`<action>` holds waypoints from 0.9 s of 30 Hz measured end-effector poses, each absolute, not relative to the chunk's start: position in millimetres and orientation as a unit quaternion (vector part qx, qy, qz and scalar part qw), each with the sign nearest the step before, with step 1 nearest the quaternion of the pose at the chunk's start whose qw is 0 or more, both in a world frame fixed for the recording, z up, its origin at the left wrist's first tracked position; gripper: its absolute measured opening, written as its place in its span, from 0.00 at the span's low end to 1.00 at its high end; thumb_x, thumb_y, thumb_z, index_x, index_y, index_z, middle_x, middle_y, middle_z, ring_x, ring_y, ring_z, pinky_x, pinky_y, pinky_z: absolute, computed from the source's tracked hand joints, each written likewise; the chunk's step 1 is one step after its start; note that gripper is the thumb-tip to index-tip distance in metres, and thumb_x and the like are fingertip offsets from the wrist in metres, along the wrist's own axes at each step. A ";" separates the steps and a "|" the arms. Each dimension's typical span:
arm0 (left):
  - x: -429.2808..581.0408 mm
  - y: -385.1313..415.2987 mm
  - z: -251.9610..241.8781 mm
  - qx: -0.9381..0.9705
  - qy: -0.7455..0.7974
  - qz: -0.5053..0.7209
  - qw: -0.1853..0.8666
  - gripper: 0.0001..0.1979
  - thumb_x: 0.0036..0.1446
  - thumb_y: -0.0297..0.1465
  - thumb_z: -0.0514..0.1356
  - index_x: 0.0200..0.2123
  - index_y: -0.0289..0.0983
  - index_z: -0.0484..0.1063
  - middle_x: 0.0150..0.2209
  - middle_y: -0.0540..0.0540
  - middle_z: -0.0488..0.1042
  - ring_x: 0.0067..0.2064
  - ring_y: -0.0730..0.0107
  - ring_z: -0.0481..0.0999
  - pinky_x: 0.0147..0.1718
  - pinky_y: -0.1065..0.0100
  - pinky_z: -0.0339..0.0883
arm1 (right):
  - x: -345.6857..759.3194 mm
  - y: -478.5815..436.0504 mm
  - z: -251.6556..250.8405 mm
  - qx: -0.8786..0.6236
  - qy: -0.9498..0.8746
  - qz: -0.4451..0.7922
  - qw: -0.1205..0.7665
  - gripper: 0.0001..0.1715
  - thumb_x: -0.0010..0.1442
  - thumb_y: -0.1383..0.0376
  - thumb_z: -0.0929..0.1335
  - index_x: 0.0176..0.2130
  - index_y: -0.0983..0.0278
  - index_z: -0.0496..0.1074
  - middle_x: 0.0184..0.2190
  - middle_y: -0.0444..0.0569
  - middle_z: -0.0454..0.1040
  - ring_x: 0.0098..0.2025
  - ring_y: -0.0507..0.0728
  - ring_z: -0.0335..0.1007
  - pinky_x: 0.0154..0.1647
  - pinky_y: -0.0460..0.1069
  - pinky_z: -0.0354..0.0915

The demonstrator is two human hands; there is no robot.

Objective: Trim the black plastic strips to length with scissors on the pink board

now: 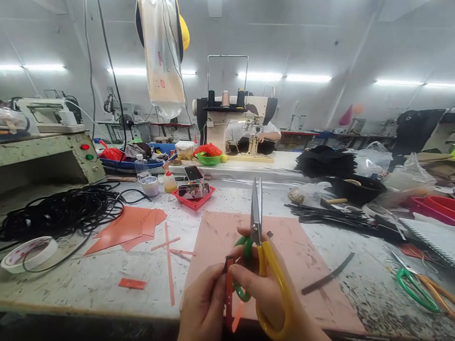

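Scissors [256, 231] jut forward from the right hand [272, 295], barring the middle. Left of the blades, the mat [219, 232] lies open to its far edge, red tray [194, 204] just beyond. Loose orange strips [169, 270] clutter the left flank. Rightward, a bare gap, then a dark strip [329, 275] crossing the mat's edge, black bundle [337, 219] farther off.

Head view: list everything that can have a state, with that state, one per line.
Left grip: closed on red strip
Right grip: closed on held scissors
Red strip: held upright
Held scissors: blades up, slightly parted
Phone in red tray: screen lit
Tube lights: lit
Red button: apparently lit
Black cord: loosely heaped
Tape roll: lying flat
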State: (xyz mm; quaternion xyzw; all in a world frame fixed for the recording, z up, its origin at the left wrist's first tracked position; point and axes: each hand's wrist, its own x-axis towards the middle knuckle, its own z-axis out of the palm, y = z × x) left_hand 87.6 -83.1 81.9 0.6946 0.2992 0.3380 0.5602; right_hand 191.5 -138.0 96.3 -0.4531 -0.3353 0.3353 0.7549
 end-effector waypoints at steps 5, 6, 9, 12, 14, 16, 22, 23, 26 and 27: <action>90.7 -88.2 82.2 0.700 0.282 0.319 0.574 0.24 0.55 0.49 0.50 0.43 0.38 0.74 0.26 0.46 0.71 0.30 0.64 0.67 0.31 0.68 0.66 | 196.9 -148.3 98.7 -0.446 -0.328 0.328 0.765 0.25 0.47 0.69 0.70 0.45 0.58 0.63 0.27 0.40 0.68 0.24 0.51 0.68 0.22 0.46 0.67; 92.2 -89.3 83.1 0.702 0.271 0.323 0.574 0.24 0.55 0.49 0.50 0.43 0.38 0.73 0.27 0.45 0.71 0.31 0.63 0.68 0.32 0.68 0.66 | 198.1 -149.8 98.5 -0.445 -0.324 0.324 0.769 0.25 0.47 0.69 0.70 0.45 0.58 0.63 0.28 0.40 0.68 0.24 0.51 0.68 0.23 0.46 0.67; 98.1 -93.5 87.8 0.719 0.261 0.331 0.553 0.19 0.53 0.46 0.55 0.41 0.39 0.73 0.33 0.45 0.73 0.36 0.61 0.70 0.37 0.68 0.66 | 202.6 -153.2 98.0 -0.450 -0.317 0.305 0.778 0.26 0.47 0.69 0.70 0.46 0.58 0.63 0.28 0.41 0.68 0.26 0.52 0.68 0.23 0.46 0.67; 105.6 -98.4 95.1 0.740 0.281 0.310 0.526 0.18 0.54 0.45 0.54 0.38 0.39 0.73 0.27 0.48 0.71 0.29 0.66 0.69 0.32 0.70 0.65 | 208.1 -156.5 98.1 -0.460 -0.316 0.268 0.785 0.26 0.46 0.69 0.71 0.46 0.58 0.64 0.28 0.41 0.68 0.27 0.52 0.67 0.24 0.46 0.67; 111.8 -101.4 100.5 0.750 0.282 0.288 0.525 0.20 0.55 0.47 0.52 0.39 0.40 0.73 0.24 0.49 0.68 0.24 0.69 0.66 0.27 0.70 0.64 | 212.9 -159.3 99.5 -0.467 -0.313 0.242 0.791 0.26 0.46 0.69 0.71 0.46 0.58 0.64 0.28 0.41 0.68 0.27 0.52 0.67 0.24 0.45 0.66; 119.5 -103.7 104.6 0.753 0.269 0.262 0.540 0.22 0.55 0.48 0.51 0.40 0.40 0.72 0.23 0.51 0.66 0.22 0.71 0.64 0.23 0.71 0.61 | 220.6 -162.6 102.9 -0.472 -0.310 0.215 0.797 0.25 0.47 0.68 0.70 0.46 0.58 0.63 0.28 0.41 0.67 0.26 0.51 0.67 0.22 0.45 0.65; 147.5 -105.4 96.8 0.768 0.232 0.164 0.574 0.27 0.54 0.52 0.49 0.45 0.38 0.70 0.22 0.52 0.61 0.22 0.73 0.59 0.20 0.72 0.54 | 280.1 -179.3 122.5 -0.519 -0.300 0.066 0.798 0.22 0.48 0.66 0.69 0.44 0.59 0.64 0.27 0.40 0.67 0.26 0.51 0.67 0.25 0.46 0.66; 152.1 -105.7 93.1 0.771 0.230 0.146 0.577 0.28 0.53 0.52 0.49 0.46 0.38 0.70 0.22 0.52 0.60 0.23 0.72 0.59 0.20 0.72 0.54 | 294.3 -183.8 125.8 -0.525 -0.291 0.040 0.799 0.22 0.47 0.66 0.69 0.43 0.60 0.64 0.27 0.40 0.67 0.26 0.51 0.66 0.25 0.46 0.65; 165.5 -108.6 82.3 0.767 0.230 0.088 0.593 0.30 0.52 0.53 0.49 0.47 0.38 0.69 0.22 0.52 0.60 0.25 0.71 0.59 0.23 0.70 0.53 | 335.7 -200.4 133.4 -0.536 -0.247 -0.041 0.806 0.22 0.44 0.66 0.70 0.41 0.61 0.65 0.25 0.39 0.66 0.26 0.50 0.66 0.27 0.46 0.64; 170.2 -110.1 79.4 0.763 0.231 0.068 0.600 0.31 0.51 0.54 0.49 0.47 0.37 0.69 0.22 0.53 0.59 0.25 0.71 0.59 0.24 0.70 0.53 | 347.8 -206.6 135.1 -0.537 -0.232 -0.066 0.809 0.22 0.43 0.66 0.70 0.41 0.62 0.65 0.25 0.39 0.66 0.26 0.50 0.66 0.27 0.46 0.64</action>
